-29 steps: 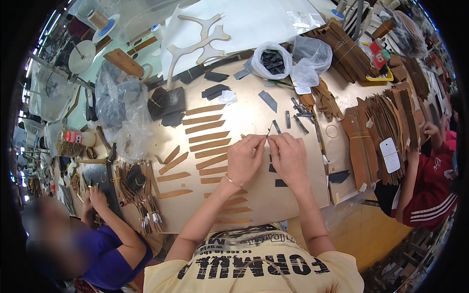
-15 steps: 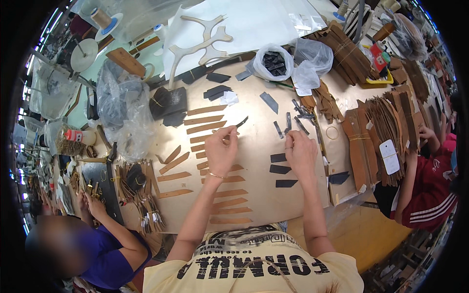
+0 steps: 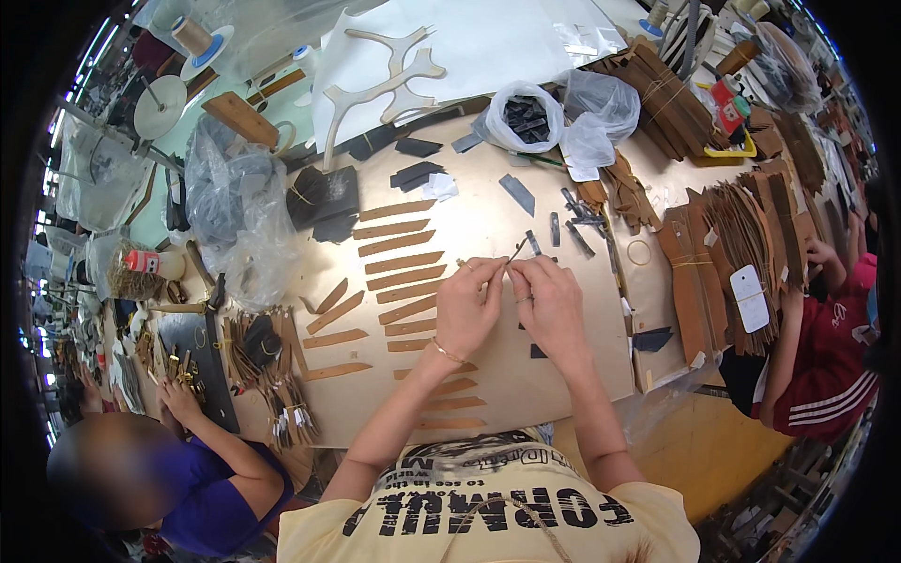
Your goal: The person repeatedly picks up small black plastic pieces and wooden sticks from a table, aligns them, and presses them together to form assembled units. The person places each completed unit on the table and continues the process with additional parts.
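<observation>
My left hand (image 3: 469, 310) and my right hand (image 3: 549, 310) meet fingertip to fingertip over the middle of the table. Both are closed in a pinch around the base of a thin dark strip (image 3: 517, 249), whose free end sticks up from between them. The fingers hide its lower part. Beside and under my left wrist runs a column of brown leather strips (image 3: 404, 260) with pointed ends. Just past my right fingertips lie small narrow black pieces (image 3: 555, 229). A dark cut piece (image 3: 538, 351) shows partly beneath my right wrist.
A plastic bag of black pieces (image 3: 526, 122) stands at the back. Bundled brown leather pieces (image 3: 694, 272) are stacked at right, near another person's arm (image 3: 784, 347). A crumpled clear bag (image 3: 235, 216) lies at left. Another person in purple (image 3: 211, 497) works at lower left.
My left hand has moved right and nearer, carrying the dark strip. My right hand has shifted slightly left and nearer, away from the small black pieces, so the fingertips now meet.
</observation>
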The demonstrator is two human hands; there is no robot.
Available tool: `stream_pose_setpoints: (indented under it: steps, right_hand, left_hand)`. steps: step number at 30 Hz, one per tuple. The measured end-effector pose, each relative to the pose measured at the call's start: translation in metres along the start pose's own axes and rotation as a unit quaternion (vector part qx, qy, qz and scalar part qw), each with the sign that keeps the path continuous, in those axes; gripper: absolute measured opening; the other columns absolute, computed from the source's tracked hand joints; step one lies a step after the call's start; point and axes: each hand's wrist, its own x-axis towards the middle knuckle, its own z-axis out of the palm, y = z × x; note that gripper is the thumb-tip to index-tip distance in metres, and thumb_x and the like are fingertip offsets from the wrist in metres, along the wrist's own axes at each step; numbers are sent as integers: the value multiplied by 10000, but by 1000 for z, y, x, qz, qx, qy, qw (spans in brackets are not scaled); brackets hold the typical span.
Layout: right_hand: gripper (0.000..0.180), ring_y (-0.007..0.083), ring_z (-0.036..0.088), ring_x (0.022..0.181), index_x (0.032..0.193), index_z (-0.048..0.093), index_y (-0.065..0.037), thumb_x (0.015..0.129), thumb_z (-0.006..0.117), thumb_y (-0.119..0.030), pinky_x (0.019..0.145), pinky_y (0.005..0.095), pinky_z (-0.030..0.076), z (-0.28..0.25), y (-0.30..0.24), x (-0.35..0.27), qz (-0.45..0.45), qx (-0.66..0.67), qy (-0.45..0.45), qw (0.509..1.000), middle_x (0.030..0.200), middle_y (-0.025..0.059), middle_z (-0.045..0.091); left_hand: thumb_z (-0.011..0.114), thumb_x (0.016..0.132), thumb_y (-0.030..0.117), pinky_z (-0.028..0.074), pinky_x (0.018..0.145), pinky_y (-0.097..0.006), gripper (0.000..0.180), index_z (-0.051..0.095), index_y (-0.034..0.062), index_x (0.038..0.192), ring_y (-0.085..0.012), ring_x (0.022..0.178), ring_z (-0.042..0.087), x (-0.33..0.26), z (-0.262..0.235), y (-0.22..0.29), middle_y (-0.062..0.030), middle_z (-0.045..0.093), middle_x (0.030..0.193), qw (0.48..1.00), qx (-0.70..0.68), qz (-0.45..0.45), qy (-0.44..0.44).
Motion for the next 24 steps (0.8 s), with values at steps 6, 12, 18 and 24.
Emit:
stream_pose_setpoints:
  steps: [6, 12, 18, 24]
  right_hand:
    - [104, 289, 602, 735, 976, 675, -44, 911, 630, -111, 705, 381, 424, 2, 2, 0, 2, -13, 13, 1000, 874, 83, 656]
    - [92, 274, 603, 734, 955, 670, -49, 906, 630, -115, 706, 376, 417, 4, 1, -1, 14, -19, 18, 1000, 859, 76, 649]
    - [81, 271, 596, 719, 938, 658, -50, 892, 629, -111, 716, 381, 414, 5, 2, -1, 8, -29, 15, 999, 845, 75, 643]
    - [72, 266, 591, 760, 951, 639, -43, 904, 610, -88, 744, 374, 404, 2, 8, 1, -19, -14, -8, 1000, 863, 78, 640]
  left_hand:
    - [636, 887, 26, 520, 626, -337, 154, 719, 14, 1016, -273, 722, 669, 1, -1, 1, -116, 708, 905, 999, 35, 22, -4]
    - [648, 888, 16, 507, 603, -288, 152, 735, 11, 1011, -215, 666, 655, 0, 2, 0, -113, 723, 873, 999, 32, 19, 5]
    - [654, 878, 27, 516, 616, -311, 138, 731, 7, 991, -247, 684, 666, -1, 1, 1, -120, 716, 867, 1000, 22, 13, -4]
    - [659, 875, 33, 496, 591, -290, 127, 733, 4, 974, -222, 668, 662, 2, -2, -2, -111, 723, 863, 999, 35, 26, -22]
